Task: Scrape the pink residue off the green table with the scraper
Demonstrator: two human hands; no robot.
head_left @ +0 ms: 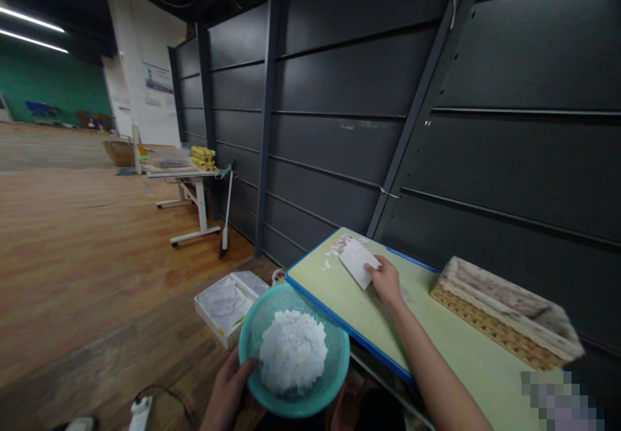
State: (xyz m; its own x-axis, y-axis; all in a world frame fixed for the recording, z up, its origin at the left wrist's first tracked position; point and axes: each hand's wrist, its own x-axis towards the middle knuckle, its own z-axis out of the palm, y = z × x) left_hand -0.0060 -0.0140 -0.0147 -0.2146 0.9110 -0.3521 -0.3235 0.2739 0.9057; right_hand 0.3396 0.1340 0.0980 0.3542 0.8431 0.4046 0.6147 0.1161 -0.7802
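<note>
My left hand grips the near left rim of a teal plastic basket, thumb over the edge. A heap of small white paper scraps fills its middle. The basket is held below the front edge of a pale yellow table with blue edging. Over the tabletop, my right hand pinches a white card between thumb and fingers. Loose white and pinkish scraps lie at the table's far left corner, by the card's far edge.
A lined wicker basket stands on the table's right side. On the floor at left is an open white box; a power strip lies nearer. Dark metal panels rise behind the table. Further back are a white-legged table and a broom.
</note>
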